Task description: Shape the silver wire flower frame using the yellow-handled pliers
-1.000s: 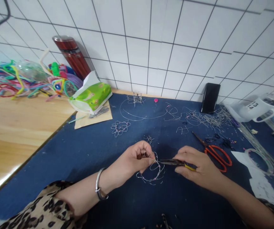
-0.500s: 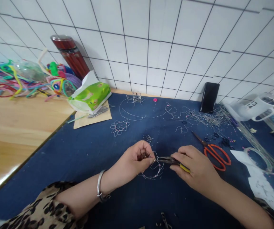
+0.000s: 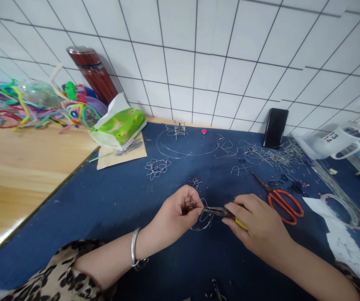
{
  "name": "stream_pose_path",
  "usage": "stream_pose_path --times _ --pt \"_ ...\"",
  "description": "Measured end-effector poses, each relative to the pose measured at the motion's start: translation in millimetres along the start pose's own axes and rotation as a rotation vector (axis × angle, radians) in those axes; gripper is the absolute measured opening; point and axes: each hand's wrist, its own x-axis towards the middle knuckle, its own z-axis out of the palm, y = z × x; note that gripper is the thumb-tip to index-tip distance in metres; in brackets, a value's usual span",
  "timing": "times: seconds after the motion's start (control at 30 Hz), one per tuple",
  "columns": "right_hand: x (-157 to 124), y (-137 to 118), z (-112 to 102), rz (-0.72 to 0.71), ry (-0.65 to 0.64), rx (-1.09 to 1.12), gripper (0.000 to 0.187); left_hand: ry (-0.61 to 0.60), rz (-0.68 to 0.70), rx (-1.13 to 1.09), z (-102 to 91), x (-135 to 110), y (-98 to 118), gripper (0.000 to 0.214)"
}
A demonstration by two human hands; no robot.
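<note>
My left hand [image 3: 175, 213] is closed in a pinch on a small looped wire flower [image 3: 203, 219] with tiny pink beads, held just above the blue mat [image 3: 111, 200]. My right hand [image 3: 257, 223] is wrapped round yellow-handled pliers [image 3: 222, 212], whose dark jaws point left and meet the wire right at my left fingertips. A silver bangle sits on my left wrist. Part of the wire piece is hidden behind my left fingers.
Orange-handled scissors [image 3: 282, 200] lie just right of my right hand. A finished wire flower [image 3: 157, 167], loose wire scraps [image 3: 270, 156], a black phone [image 3: 275, 127] and a green tissue pack [image 3: 120, 125] lie farther back. Coloured pipe cleaners [image 3: 26, 104] pile at far left.
Both hands have drawn closer together. The pliers' jaws moved left up to my left fingertips, and the wire flower now shows less below the hands.
</note>
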Motion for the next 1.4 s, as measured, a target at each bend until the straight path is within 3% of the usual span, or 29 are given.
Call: stream_pose_path --times 0.23,0.57,1.4 --pt "-1.6 -2.7 -0.2 -0.015 0.068 -0.077 0.020 0.081 0.009 0.096 2.4 -3.3 -3.1 0.008" --pt "-4.6 -5.4 1.1 -0.019 0.049 -0.095 0.020 0.128 0.003 0.100 6.1 -4.2 0.5 0.011" --pt "-3.4 -4.7 4.3 0.025 0.041 -0.006 0.021 0.154 -0.003 0.039 6.4 -5.1 -3.1 0.013"
